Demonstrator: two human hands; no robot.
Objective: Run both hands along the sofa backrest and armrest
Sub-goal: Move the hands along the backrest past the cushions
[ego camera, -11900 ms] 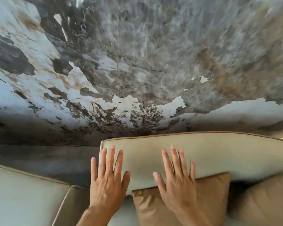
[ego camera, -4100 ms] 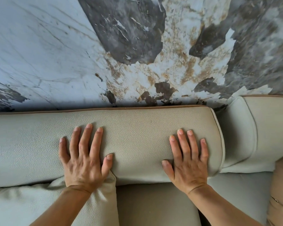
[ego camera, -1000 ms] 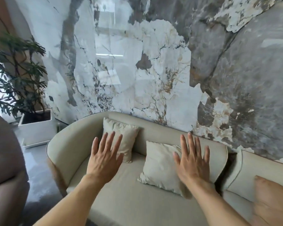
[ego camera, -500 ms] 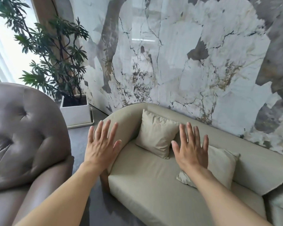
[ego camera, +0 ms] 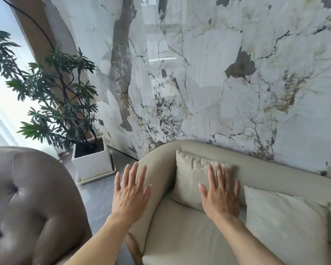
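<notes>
A pale beige sofa stands against a marble wall. Its backrest [ego camera: 275, 173] runs along the wall and curves at the left end into a rounded armrest [ego camera: 157, 169]. My left hand [ego camera: 130, 192] is held flat with fingers spread just over the armrest's outer curve; whether it touches I cannot tell. My right hand [ego camera: 221, 194] is flat and spread in front of a beige cushion [ego camera: 191, 175] that leans in the sofa's corner, above the seat [ego camera: 180, 232]. Neither hand holds anything.
A second pale cushion [ego camera: 283, 220] lies on the seat to the right. A tufted grey-brown armchair [ego camera: 27, 203] fills the lower left, close to the sofa's end. A potted plant in a white square planter [ego camera: 92, 161] stands on the dark floor behind them.
The view has shifted left and closer to the sofa's end. Both hands have travelled left with it, the left one now at the armrest, the right one before the corner cushion.
</notes>
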